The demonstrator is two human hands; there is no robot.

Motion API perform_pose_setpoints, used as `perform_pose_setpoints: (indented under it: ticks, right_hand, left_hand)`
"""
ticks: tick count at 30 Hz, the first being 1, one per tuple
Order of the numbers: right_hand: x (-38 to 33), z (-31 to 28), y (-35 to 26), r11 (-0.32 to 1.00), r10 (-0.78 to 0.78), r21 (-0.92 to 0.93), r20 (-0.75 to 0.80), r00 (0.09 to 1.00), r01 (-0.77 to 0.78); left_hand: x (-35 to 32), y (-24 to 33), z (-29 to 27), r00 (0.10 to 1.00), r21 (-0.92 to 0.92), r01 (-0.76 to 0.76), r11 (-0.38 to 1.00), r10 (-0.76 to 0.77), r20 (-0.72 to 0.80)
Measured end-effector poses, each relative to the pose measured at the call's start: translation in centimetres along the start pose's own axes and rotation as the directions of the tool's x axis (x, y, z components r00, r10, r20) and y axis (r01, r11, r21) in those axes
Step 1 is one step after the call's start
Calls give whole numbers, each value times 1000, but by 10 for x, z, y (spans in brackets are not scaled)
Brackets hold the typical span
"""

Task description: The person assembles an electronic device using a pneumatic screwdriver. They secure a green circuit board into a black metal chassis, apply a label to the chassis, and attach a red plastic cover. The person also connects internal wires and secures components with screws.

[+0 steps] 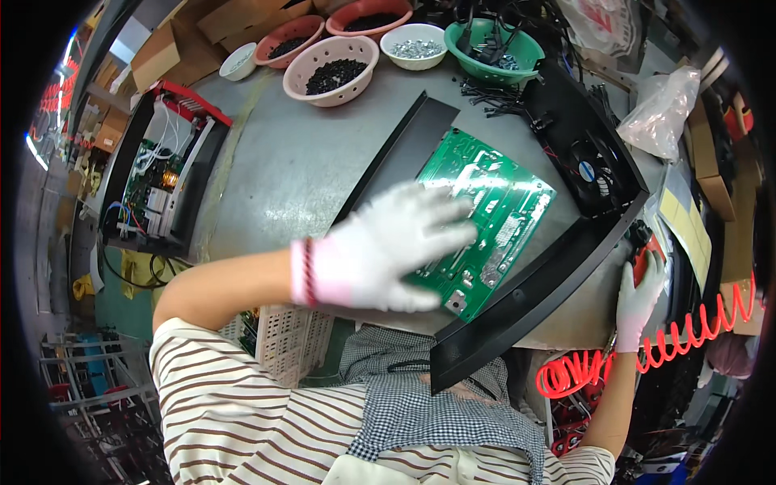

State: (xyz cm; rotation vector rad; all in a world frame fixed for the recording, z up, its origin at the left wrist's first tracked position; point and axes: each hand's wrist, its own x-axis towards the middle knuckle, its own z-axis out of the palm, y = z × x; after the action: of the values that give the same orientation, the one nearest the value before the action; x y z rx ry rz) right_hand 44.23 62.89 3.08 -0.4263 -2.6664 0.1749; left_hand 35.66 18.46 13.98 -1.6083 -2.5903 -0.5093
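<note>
The open left hand (388, 246) presses the green circuit board (485, 218) into the black metal chassis (533, 299); the right hand (638, 295) grips a red tool (647, 263); fastening seems not yet done.

Pink bowls of black screws (333, 71), green bowl (493, 48), plastic bag (663, 113)

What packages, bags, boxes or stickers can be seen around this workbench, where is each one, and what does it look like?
Clear plastic bag: right rear of the bench, crumpled, whitish.
Cardboard boxes: far left rear, brown, flaps open.
Cardboard box: right edge, brown, seen side-on.
Round sticker: on the fan hub in the black case, blue and white.
Yellow sheets: right edge, flat, pale yellow.
No screens in view.
</note>
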Motion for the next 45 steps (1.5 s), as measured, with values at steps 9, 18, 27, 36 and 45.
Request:
perform_pose_setpoints:
  ticks: [9,18,27,36,45]
  right_hand:
    - [-3,9,13,994,32,-106,-40,999,-36]
    - [-1,-4,13,989,24,146,-243,970,12]
    - [3,-7,-4,986,48,165,-122,991,-28]
    - [6,-5,-4,994,34,109,-105,994,-22]
    - [-11,-17,-4,920,375,99,65,925,-380]
  left_hand:
    - [32,-322,-10,921,-217,370,903,-387,-40]
    - [-18,-488,36,681,-289,696,658,-732,-28]
    - [-52,-464,23,586,-223,764,605,-796,-152]
    - [-31,-417,-3,572,-215,726,653,-748,-337]
    - [-21,-147,-28,615,-924,39,380,-738,-278]
